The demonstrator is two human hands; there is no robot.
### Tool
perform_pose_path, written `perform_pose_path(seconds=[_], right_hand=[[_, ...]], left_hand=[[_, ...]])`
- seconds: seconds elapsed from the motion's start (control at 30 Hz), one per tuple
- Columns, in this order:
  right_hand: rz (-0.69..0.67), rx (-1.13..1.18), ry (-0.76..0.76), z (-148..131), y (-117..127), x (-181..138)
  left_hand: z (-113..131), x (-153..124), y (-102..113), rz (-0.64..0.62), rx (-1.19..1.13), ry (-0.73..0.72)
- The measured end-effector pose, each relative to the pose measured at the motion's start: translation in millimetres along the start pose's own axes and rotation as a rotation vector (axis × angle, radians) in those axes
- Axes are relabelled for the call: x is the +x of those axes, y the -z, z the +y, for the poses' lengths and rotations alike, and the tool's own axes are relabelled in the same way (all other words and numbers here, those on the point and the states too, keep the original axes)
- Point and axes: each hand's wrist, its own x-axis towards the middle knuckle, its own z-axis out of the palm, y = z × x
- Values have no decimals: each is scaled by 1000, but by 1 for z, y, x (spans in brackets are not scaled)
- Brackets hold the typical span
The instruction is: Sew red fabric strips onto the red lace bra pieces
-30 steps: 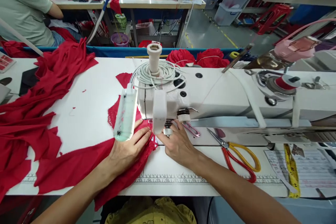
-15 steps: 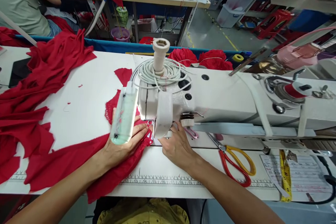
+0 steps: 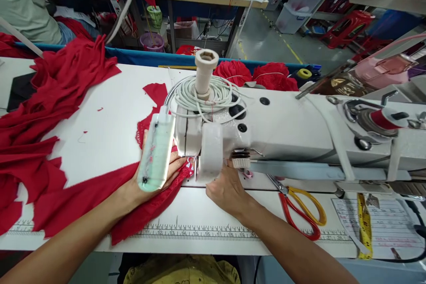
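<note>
A white sewing machine [image 3: 293,128] lies across the table, with a coil of white cable on its head. My left hand [image 3: 151,182] lies flat, fingers stretched, on a strip of red fabric [image 3: 86,199] just left of the needle; the machine's lamp [image 3: 156,151] covers part of it. My right hand [image 3: 226,188] sits under the machine head by the needle, its fingertips hidden behind the white guard, touching the fabric's edge there.
Red-and-yellow scissors [image 3: 299,208] lie right of my right hand. A yellow tape measure [image 3: 364,226] crosses a paper sheet. A heap of red cloth [image 3: 40,111] covers the table's left. Another person [image 3: 26,4] sits at the back left.
Both hands have slid slightly further under the machine head with the fabric. The view has shifted a little, so the machine sits lower and more to the right.
</note>
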Motion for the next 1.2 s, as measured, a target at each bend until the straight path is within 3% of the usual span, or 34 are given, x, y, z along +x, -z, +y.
perform_pose_path(seconds=[0.13, 0.3, 0.57, 0.77, 0.87, 1.03, 1.2], right_hand=[[71, -2, 21, 2, 7, 2], [307, -24, 86, 1, 20, 4], [147, 17, 209, -7, 27, 2], [205, -21, 220, -15, 29, 0], [197, -43, 229, -17, 29, -2], [215, -54, 223, -17, 28, -3], [219, -35, 222, -14, 28, -4]], left_hand=[[-7, 4, -3, 4, -40, -30], [0, 8, 9, -46, -63, 39], [23, 20, 26, 38, -133, 150], [38, 17, 19, 80, 75, 70], [38, 14, 19, 131, 6, 71], [41, 12, 19, 73, 33, 103], [41, 8, 13, 112, -47, 103]])
